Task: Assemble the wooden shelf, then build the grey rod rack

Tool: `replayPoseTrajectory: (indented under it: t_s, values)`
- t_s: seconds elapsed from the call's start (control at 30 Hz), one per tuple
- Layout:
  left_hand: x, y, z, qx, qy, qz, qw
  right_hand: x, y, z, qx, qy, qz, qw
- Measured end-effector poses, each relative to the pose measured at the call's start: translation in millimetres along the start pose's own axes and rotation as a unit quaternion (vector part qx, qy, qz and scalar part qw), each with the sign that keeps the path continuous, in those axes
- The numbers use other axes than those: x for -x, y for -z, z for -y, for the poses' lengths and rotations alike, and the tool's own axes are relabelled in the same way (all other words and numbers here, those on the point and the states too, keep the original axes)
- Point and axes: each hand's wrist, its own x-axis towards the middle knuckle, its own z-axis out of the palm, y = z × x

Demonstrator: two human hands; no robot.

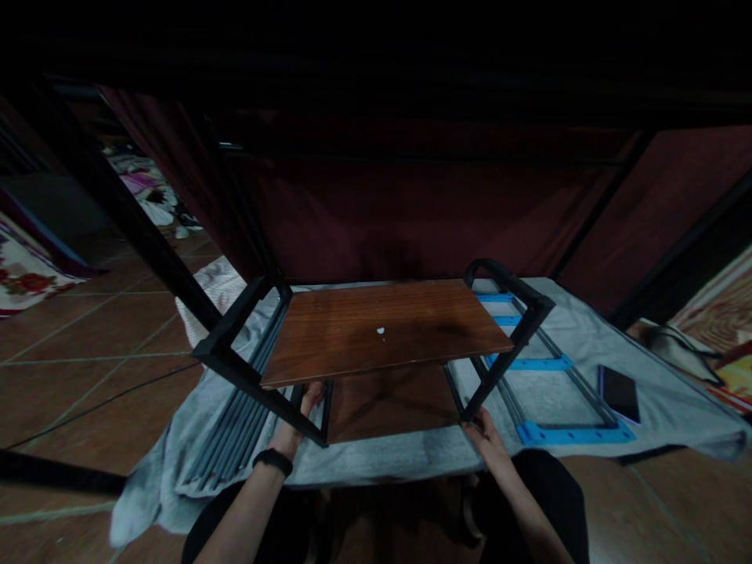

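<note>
A small two-tier shelf rack with a wood-grain upper board [388,321], a lower brown board [388,407] and black side frames stands before me on a grey cloth. My left hand [310,398], below a dark wristband [273,462], reaches in behind the left side frame [264,392], under the upper board; its fingers are curled and partly hidden. At the foot of the right side frame [499,372], my right hand [482,429] closes its fingers round the lower corner. A small white mark shows on the upper board.
Several grey tubes [235,423] lie left of the rack. To its right is a ladder-like frame with blue crosspieces [576,435], beside a dark phone [620,393]. Black posts, a low dark overhead beam and a maroon curtain [405,219] surround the cloth [411,462]. A cable crosses the tiled floor.
</note>
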Motion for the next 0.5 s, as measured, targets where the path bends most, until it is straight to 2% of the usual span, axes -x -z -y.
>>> replayPoseTrajectory:
  t_s: [0.23, 0.37, 0.5]
  values:
    - [20.2, -6.9, -26.3, 0.038, -0.023, 0.036, 0.998, -5.8, -7.3, 12.7, 0.055, 0.004, -0.013, 0.998]
    - [27.1, -12.6, -36.3, 0.033, -0.043, 0.004, 0.999, -6.0, -12.6, 21.6, 0.09, 0.016, -0.015, 0.996]
    - [29.4, -10.5, -35.2, 0.008, -0.047, -0.021, 0.999, -5.1, -14.2, 24.3, 0.123, 0.001, -0.006, 0.992]
